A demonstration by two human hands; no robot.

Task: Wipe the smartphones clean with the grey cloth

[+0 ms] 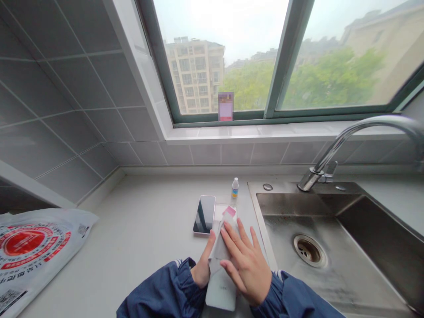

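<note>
The white phone point(221, 289) lies face down at the counter's point(145, 229) near edge, just beside the sink point(331, 247) rim, with a grey cloth point(220, 247) spread over its far half. My right hand point(247, 263) lies flat and open on the cloth, fingers spread, pressing it down rather than gripping. My left hand point(202, 267) cups the phone's left side, thumb up along the cloth's edge, grasping the phone to pin it.

To wipe well, I judge the left hand should hold the phone firmly so it does not slide toward the sink, while the right keeps even pressure through the fingertips and strokes along the length. The phone overhangs toward me a little, so I would press lightly there.

Just past the cloth sits a clear packet with a pink tab point(229, 211); a second phone point(204, 214) lies screen up beside it, and a small bottle point(235, 187) stands behind. A printed bag point(33, 247) rests at the counter's left edge.
</note>
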